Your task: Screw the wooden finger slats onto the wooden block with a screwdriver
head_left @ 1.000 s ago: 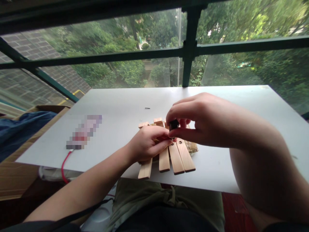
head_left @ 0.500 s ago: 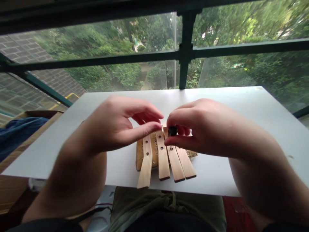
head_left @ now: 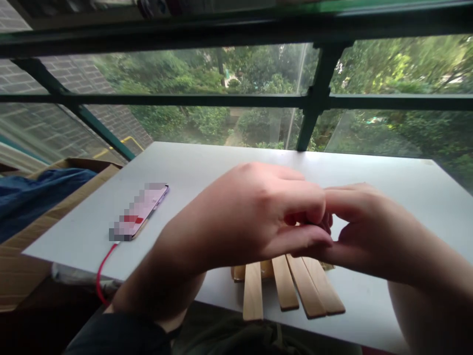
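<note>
Several light wooden slats [head_left: 291, 286] lie fanned out on the white table [head_left: 207, 162], their ends reaching past its near edge. My left hand [head_left: 254, 217] hovers over their far ends with fingers curled and pressed together. My right hand [head_left: 365, 236] meets it from the right, fingertips pinched against the left fingertips. Whatever sits between the fingers is hidden by my left hand.
A phone [head_left: 138, 209] with a red cable [head_left: 101, 268] lies on the table's left part. A cardboard box [head_left: 44, 217] with blue cloth [head_left: 33, 195] stands left of the table. A window with dark green bars [head_left: 314, 103] rises right behind the table.
My left hand has moved right over the slats and now covers the small black part my right fingers were pinching. The view has shifted, bringing the phone back in.
</note>
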Motion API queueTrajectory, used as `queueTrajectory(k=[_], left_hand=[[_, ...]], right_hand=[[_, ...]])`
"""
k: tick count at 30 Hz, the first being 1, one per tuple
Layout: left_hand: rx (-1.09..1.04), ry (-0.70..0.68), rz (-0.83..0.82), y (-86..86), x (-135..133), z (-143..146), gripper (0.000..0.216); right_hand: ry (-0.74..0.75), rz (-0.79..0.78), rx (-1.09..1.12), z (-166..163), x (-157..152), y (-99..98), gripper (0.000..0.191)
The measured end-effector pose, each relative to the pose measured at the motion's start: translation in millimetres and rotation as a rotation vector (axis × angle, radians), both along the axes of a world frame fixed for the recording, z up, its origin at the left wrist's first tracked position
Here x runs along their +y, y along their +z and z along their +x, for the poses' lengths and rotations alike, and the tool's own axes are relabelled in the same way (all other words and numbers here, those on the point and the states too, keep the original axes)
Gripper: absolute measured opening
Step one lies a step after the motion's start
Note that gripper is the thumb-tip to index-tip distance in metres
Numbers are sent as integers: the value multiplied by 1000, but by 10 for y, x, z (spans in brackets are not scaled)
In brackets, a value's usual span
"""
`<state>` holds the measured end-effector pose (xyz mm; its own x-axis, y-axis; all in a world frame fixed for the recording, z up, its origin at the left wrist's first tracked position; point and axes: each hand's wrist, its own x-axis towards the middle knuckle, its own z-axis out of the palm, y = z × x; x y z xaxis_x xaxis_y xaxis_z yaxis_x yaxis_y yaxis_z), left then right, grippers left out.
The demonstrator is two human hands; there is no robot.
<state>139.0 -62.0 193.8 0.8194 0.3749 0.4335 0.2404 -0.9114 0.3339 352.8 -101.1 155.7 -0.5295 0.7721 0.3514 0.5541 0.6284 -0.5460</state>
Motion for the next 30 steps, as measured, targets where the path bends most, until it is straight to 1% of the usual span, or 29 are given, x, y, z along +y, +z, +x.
queueTrajectory(k=[2, 3, 6, 8, 11, 15, 18, 22, 27, 30], left_hand=[[4, 3, 5, -2, -4, -15, 6], [6, -3, 8, -1, -3, -22, 6], [18, -46, 5, -1, 20, -50, 11], [35, -67, -2, -7, 53, -76, 14], [34, -107, 2, -13, 121, -116, 17], [33, -224, 7, -7, 207, -135, 16], [24, -269, -38, -9, 245, -124, 13], [0, -282, -100, -43, 270, -110, 16], [-27, -286, -82, -97, 297, -103, 16], [-22, -299, -80, -110, 314, -96, 15]], right_hand=[[57, -61, 21, 27, 67, -55, 27], [109, -101, 34, 41, 104, -84, 25], [334, -167, 148, 69, 176, -160, 26], [392, -189, 220, 71, 167, -202, 26], [352, -202, 274, 59, 89, -265, 25], [292, -210, 305, 41, 7, -357, 20], [281, -193, 364, 34, 12, -429, 15], [223, -160, 441, 13, 49, -546, 15], [220, -119, 602, -29, 46, -710, 23], [253, -137, 623, -36, 9, -732, 16]])
